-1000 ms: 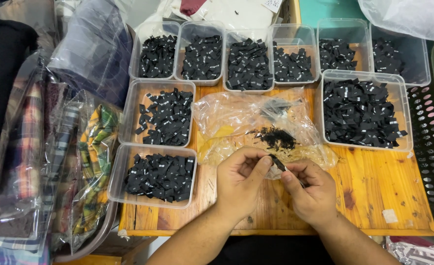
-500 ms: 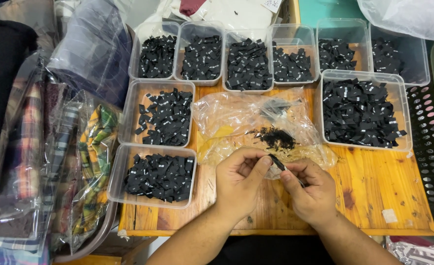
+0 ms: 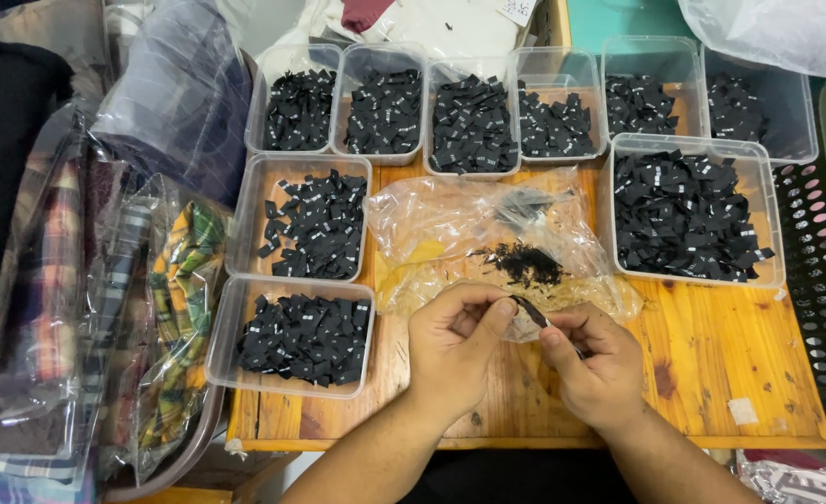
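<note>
wooden table [image 3: 712,373] carries all | big tub of black labels [image 3: 688,215] at its right | crumpled clear bag [image 3: 487,233] centre | left hand [image 3: 455,345], right hand [image 3: 595,364] below bag, both pinching one black label [image 3: 528,308]

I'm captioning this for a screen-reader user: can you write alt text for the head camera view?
Two bare hands, left hand and right hand, pinch a small black fabric label between their fingers above a wooden table. Around them stand clear plastic tubs filled with black labels, and a crumpled clear plastic bag with black scraps lies just behind.
</note>
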